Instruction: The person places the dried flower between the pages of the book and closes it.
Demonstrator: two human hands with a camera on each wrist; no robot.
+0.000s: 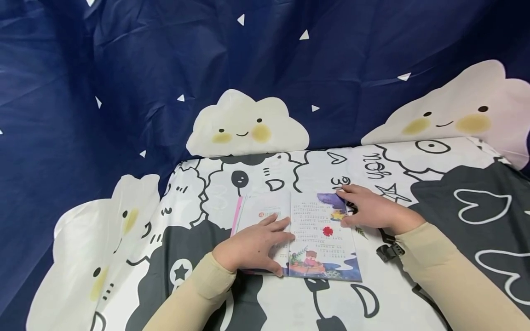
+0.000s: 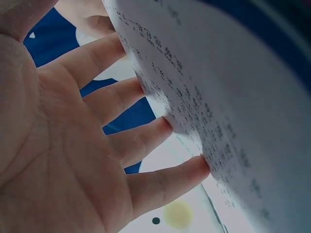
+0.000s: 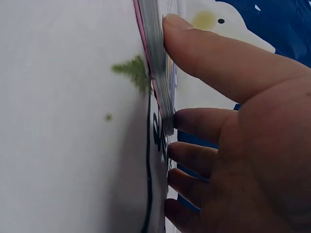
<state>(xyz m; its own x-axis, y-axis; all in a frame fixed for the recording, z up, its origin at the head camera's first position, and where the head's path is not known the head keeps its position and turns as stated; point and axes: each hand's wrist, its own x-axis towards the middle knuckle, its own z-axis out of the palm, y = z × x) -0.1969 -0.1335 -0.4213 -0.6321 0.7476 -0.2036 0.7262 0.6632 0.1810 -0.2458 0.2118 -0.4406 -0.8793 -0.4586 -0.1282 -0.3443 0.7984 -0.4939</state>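
Note:
An open picture book [image 1: 304, 257] with printed text lies on the patterned cloth. On its left page, beside the middle fold, my left hand [image 1: 256, 243] rests with fingers spread. The left wrist view shows those fingertips pressing on the printed page [image 2: 194, 97]. At the upper right corner of the book is my right hand [image 1: 374, 209], fingers extended and thumb at the page edge. From the right wrist, the thumb touches the side of the page stack [image 3: 155, 53] and the other fingertips reach past the book's corner. A red flower shape [image 1: 327, 231] shows on the right page.
A small green leaf shape [image 1: 361, 233] shows beside the book's right edge. Near the right sleeve is a black clip-like device [image 1: 390, 252] with a strap. Cloud-shaped figures [image 1: 248, 126] stand along the dark blue backdrop [image 1: 265, 59] behind the black-and-white cloth [image 1: 281, 303].

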